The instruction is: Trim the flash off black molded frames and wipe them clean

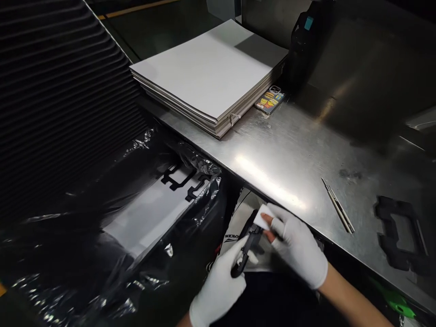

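Head view. Both hands in white gloves, low in frame, below the front edge of a stainless steel table (289, 154). Left hand (220, 290) clenched around a thin black part (245, 252), which runs up and away from the fist toward the other hand. Right hand (296, 245) pinches a small white piece (261, 217) at the fingertips, touching the upper end of the black part; the gloves' fingertips are cut off, bare fingertips show.

On the table: a stack of white boards (207, 72) at the far left end, a phone in a colourful case (270, 100) just beside the stack. Near the front edge, to the right, a slim metal tool (338, 205); further right a black frame-shaped part (400, 236), well apart from the hands.

Left of the hands, a bin lined with black plastic film (119, 236) holds pale sheets with black cutout scraps (184, 179) on top.
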`<state>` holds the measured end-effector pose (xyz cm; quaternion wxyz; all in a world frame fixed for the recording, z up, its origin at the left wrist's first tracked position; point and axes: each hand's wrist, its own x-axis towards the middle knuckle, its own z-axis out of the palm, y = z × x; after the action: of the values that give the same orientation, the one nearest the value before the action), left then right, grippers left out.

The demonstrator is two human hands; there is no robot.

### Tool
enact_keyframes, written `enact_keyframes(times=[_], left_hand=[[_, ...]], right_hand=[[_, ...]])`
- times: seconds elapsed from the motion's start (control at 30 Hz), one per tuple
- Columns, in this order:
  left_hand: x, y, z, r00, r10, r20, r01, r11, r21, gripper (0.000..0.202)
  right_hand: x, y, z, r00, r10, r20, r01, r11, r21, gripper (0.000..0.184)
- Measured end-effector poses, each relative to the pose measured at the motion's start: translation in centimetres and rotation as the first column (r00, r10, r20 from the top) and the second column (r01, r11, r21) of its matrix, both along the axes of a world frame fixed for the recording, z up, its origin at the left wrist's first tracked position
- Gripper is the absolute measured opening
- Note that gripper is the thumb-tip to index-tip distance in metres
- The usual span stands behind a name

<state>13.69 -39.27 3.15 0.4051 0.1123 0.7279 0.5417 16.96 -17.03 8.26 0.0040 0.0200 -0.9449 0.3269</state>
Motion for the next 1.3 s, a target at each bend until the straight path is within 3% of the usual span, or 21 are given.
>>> enact_keyframes(times=[0.07, 0.17, 0.2, 0.3, 0.37, 0.53, 0.63, 0.73, 0.9, 1.07, 1.2, 1.3], left_hand=[[0.0, 0.0, -0.1, 1.0, -0.007, -0.007, 0.007, 1.0, 0.0, 0.072], [-0.1, -0.2, -0.3, 1.0, -0.031, -0.003, 0.031, 1.0, 0.003, 0.073], [-0.1, -0.4, -0.4, 1.0, -0.027, 0.003, 0.027, 1.0, 0.003, 0.075], [-0.1, -0.6, -0.5, 1.0, -0.007, 0.019, 0.006, 1.0, 0.012, 0.077], [-0.2, -0.5, -0.4, 1.0, -0.01, 0.026, 0.01, 1.0, 0.024, 0.074], [-0.5, 0.2, 0.1, 1.0, 0.006, 0.016, -0.007, 1.0, 0.03, 0.073], [-0.5, 0.4, 0.3, 1.0, -0.023, 0.013, 0.022, 0.999, 0.042, 0.069], [-0.5, 0.2, 0.2, 0.999, -0.03, 0.03, 0.029, 0.999, 0.043, 0.07], [-0.6, 0.2, -0.1, 0.998, -0.018, 0.063, 0.015, 0.999, 0.042, 0.074], [-0.6, 0.6, -0.1, 0.997, -0.013, 0.075, 0.009, 0.998, 0.06, 0.049], [-0.5, 0.4, -0.4, 0.997, -0.014, 0.076, 0.009, 0.998, 0.061, 0.06], [-0.5, 0.3, -0.5, 0.997, -0.021, 0.075, 0.016, 0.997, 0.07, 0.065]], right_hand=[[0.0, -0.2, 0.1, 1.0, -0.003, 0.014, 0.003, 1.0, -0.006, 0.042], [0.1, 0.3, 0.6, 0.993, 0.116, -0.005, -0.116, 0.991, -0.062, 0.04], [0.2, 0.9, 0.8, 0.997, 0.07, -0.04, -0.073, 0.994, -0.085, 0.042], [0.8, 3.3, 1.4, 0.936, -0.3, -0.182, 0.276, 0.95, -0.147, 0.046], [1.3, 4.3, 1.4, 0.907, -0.39, -0.158, 0.364, 0.915, -0.172, 0.045], [1.5, 2.0, 0.1, 0.985, -0.164, 0.059, 0.17, 0.979, -0.116, 0.046], [1.2, -0.1, -0.3, 0.994, -0.081, 0.074, 0.089, 0.991, -0.1, 0.046], [1.2, -0.2, -0.3, 0.998, 0.045, 0.044, -0.038, 0.989, -0.143, 0.041], [1.5, 0.8, -0.9, 0.98, -0.2, 0.009, 0.2, 0.976, -0.079, 0.047], [1.6, -0.9, -1.5, 0.998, 0.051, 0.025, -0.049, 0.996, -0.071, 0.035], [1.5, -0.8, -1.6, 0.992, -0.12, -0.039, 0.121, 0.993, 0.009, 0.042], [1.5, -0.2, -1.4, 1.0, -0.006, 0.01, 0.006, 1.0, -0.01, 0.041]])
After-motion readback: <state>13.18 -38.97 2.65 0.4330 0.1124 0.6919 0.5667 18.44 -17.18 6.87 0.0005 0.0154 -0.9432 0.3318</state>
